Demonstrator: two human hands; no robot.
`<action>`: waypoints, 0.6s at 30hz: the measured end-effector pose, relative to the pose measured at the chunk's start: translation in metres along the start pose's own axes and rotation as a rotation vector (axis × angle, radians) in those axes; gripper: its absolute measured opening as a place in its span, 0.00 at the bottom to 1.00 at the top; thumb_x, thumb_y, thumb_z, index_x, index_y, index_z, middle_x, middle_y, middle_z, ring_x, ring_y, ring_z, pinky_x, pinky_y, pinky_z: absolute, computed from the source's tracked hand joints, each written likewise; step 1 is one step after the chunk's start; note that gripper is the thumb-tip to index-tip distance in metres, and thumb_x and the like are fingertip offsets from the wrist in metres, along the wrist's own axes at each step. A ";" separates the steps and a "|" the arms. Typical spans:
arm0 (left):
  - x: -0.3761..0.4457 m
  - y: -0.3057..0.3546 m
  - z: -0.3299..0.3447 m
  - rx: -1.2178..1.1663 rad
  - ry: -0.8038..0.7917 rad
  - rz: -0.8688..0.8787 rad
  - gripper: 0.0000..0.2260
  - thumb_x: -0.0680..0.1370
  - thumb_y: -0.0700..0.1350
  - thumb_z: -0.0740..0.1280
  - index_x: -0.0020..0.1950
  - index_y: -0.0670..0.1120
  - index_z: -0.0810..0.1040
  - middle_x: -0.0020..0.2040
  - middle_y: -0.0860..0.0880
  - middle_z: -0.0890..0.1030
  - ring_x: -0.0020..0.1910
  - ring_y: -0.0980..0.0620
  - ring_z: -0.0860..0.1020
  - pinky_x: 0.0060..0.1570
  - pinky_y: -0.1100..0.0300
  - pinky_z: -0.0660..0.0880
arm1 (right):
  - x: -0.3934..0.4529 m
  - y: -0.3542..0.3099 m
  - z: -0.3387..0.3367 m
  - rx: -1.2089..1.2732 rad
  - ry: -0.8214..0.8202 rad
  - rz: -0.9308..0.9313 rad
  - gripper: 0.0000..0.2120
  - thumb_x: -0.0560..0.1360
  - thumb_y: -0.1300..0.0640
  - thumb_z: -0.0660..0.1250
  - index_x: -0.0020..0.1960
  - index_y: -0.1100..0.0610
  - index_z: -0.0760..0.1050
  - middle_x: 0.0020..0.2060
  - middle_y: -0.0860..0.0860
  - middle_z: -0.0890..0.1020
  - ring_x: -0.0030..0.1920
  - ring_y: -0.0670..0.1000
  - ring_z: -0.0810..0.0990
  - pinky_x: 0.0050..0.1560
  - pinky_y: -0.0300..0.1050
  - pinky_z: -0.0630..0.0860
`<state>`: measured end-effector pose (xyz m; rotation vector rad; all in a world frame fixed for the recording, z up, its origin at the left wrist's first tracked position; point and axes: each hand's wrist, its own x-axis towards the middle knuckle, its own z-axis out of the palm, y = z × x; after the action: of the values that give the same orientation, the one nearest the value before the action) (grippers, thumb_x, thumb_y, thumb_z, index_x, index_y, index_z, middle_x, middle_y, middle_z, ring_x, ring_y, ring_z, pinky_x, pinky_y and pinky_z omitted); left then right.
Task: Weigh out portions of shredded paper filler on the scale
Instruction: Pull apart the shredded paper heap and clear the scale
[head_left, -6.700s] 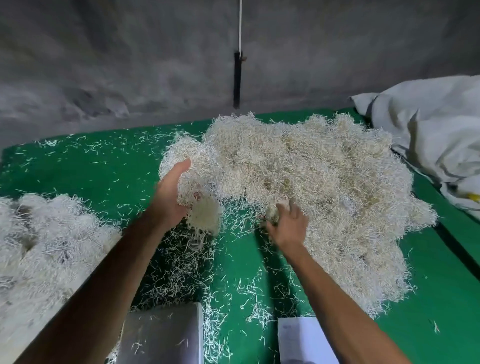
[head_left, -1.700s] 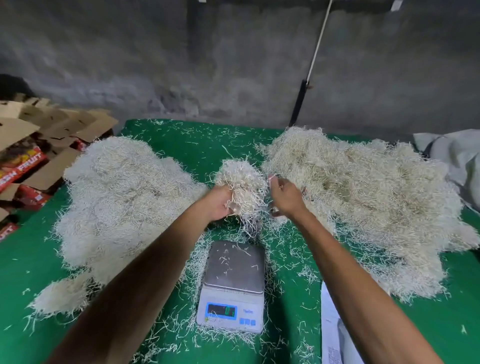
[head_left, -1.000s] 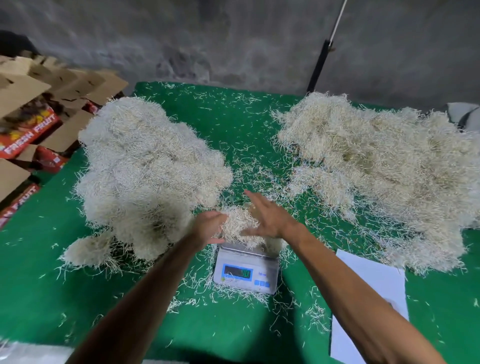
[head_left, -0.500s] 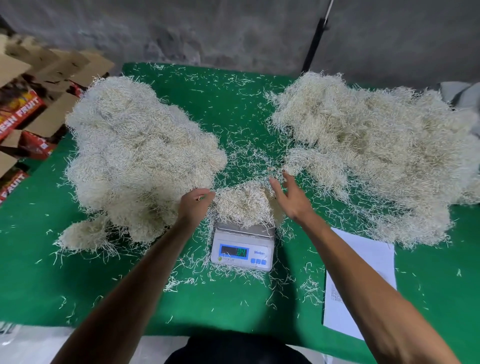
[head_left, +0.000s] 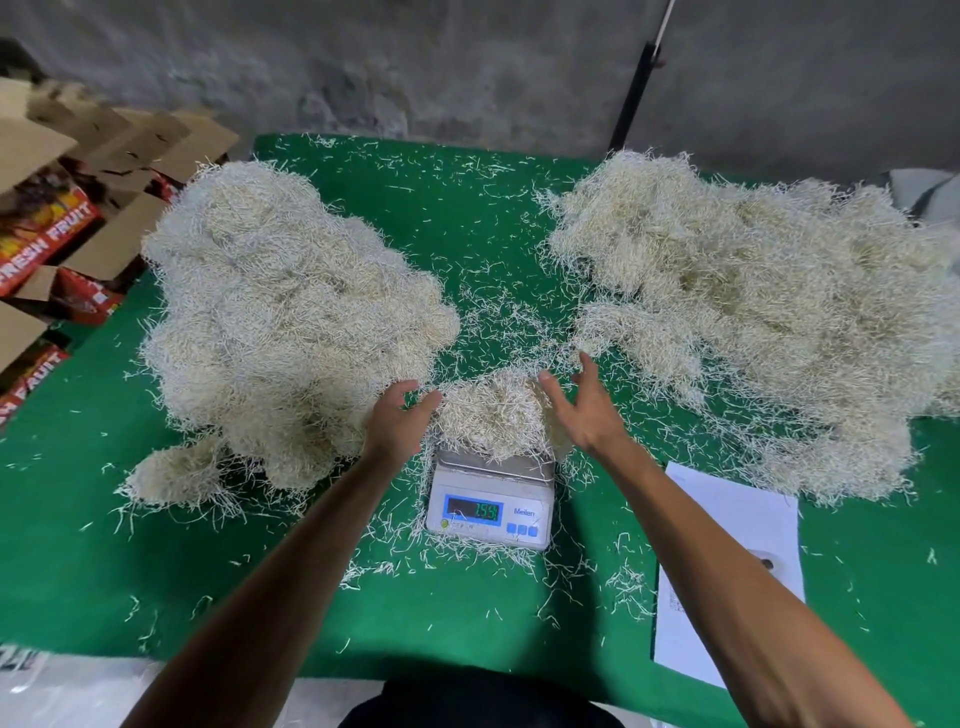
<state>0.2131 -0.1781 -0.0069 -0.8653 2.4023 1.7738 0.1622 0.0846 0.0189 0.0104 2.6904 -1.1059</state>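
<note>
Shredded paper portion (head_left: 493, 415) sits on scale (head_left: 491, 496); left hand (head_left: 397, 421) and right hand (head_left: 584, 410) spread, flanking it. Weighing step; next, read display, adjust amount.

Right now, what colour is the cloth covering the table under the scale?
Green, strewn with pale paper shreds; the table cloth shows in the head view, the only one.

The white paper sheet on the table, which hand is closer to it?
Right. The right hand is beside the scale's paper clump, up-left of the white paper sheet; the left hand is beyond the scale.
</note>
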 end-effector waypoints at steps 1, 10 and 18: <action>0.000 0.000 0.000 0.009 -0.005 -0.007 0.26 0.75 0.58 0.73 0.71 0.53 0.73 0.73 0.43 0.70 0.54 0.50 0.77 0.48 0.45 0.83 | 0.000 0.001 0.001 -0.001 0.000 0.001 0.48 0.76 0.24 0.53 0.84 0.50 0.41 0.81 0.60 0.59 0.77 0.63 0.67 0.71 0.74 0.66; -0.011 0.019 0.026 0.033 -0.070 -0.120 0.32 0.80 0.60 0.67 0.79 0.47 0.62 0.75 0.42 0.68 0.66 0.42 0.76 0.69 0.41 0.71 | 0.005 -0.001 0.025 0.021 -0.039 0.067 0.48 0.77 0.24 0.53 0.81 0.59 0.55 0.66 0.61 0.78 0.61 0.58 0.81 0.59 0.61 0.80; -0.018 0.054 0.060 -0.164 -0.113 -0.051 0.27 0.79 0.61 0.67 0.73 0.48 0.72 0.70 0.47 0.74 0.66 0.47 0.75 0.64 0.52 0.69 | 0.013 -0.040 0.051 0.570 0.042 0.132 0.35 0.83 0.48 0.64 0.82 0.61 0.54 0.47 0.51 0.78 0.42 0.51 0.80 0.58 0.47 0.78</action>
<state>0.1869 -0.1069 0.0259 -0.8083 2.1725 1.9653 0.1562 0.0196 0.0092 0.3031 2.2718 -1.7933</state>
